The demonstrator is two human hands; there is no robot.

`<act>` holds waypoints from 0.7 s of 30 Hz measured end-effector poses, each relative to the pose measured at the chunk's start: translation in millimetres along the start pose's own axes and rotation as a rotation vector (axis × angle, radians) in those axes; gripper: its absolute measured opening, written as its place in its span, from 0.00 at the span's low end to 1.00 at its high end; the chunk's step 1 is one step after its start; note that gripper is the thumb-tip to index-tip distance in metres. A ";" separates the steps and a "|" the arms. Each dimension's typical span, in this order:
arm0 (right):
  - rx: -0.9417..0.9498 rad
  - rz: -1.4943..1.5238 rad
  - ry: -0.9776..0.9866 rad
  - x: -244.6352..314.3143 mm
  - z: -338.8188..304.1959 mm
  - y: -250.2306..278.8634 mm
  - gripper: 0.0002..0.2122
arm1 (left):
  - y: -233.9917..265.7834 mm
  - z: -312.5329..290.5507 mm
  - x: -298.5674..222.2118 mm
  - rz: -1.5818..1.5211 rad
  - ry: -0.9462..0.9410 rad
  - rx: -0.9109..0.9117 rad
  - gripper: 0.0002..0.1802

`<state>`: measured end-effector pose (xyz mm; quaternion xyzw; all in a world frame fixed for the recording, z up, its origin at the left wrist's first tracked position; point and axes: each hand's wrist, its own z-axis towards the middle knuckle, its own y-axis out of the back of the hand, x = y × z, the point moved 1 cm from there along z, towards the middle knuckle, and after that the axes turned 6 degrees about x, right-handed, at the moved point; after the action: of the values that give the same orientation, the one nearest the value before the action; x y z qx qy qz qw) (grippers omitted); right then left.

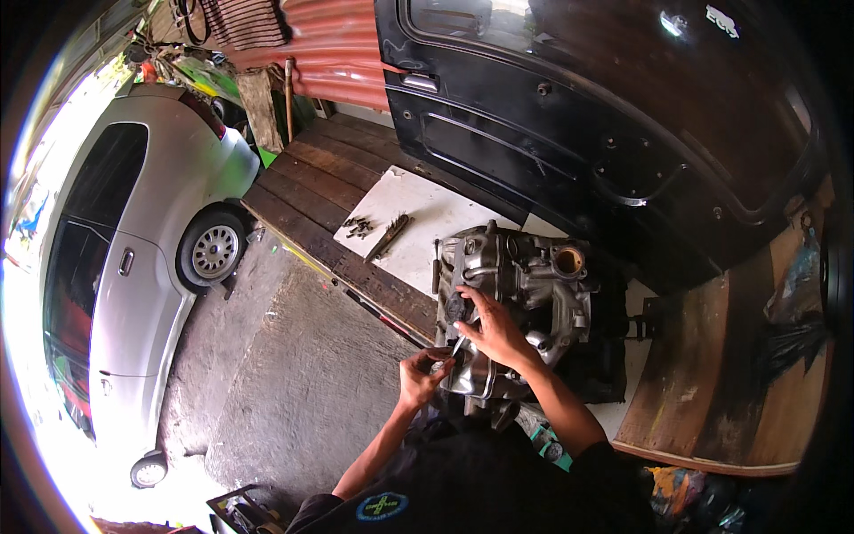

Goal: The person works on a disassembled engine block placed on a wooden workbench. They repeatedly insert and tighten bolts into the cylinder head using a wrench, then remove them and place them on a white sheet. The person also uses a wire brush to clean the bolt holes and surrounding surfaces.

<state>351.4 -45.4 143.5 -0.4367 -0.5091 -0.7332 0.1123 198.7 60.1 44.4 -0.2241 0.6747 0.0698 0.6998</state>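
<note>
A greasy metal engine block lies on the bench in front of me. My left hand is at its near left corner, fingers pinched on a slim pale strip whose exact kind I cannot make out. My right hand reaches over the block's left side. Its thumb and fingers close around a small dark roundish part against the metal. Whether that part is fixed to the block is unclear. A round opening shows at the block's far right.
The wooden bench carries a white board with small dark bolts and a long dirty tool. A black vehicle door leans behind. Planks extend right. A silver car stands left on concrete.
</note>
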 end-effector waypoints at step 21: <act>-0.479 0.254 -0.319 73.2 -81.9 -51.0 0.06 | 28.2 26.1 6.0 -0.098 0.007 0.338 0.05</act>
<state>233.8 -70.8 157.5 -0.6202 -0.2745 -0.7347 0.0159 211.7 94.6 32.1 -0.1361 0.6675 -0.0798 0.7277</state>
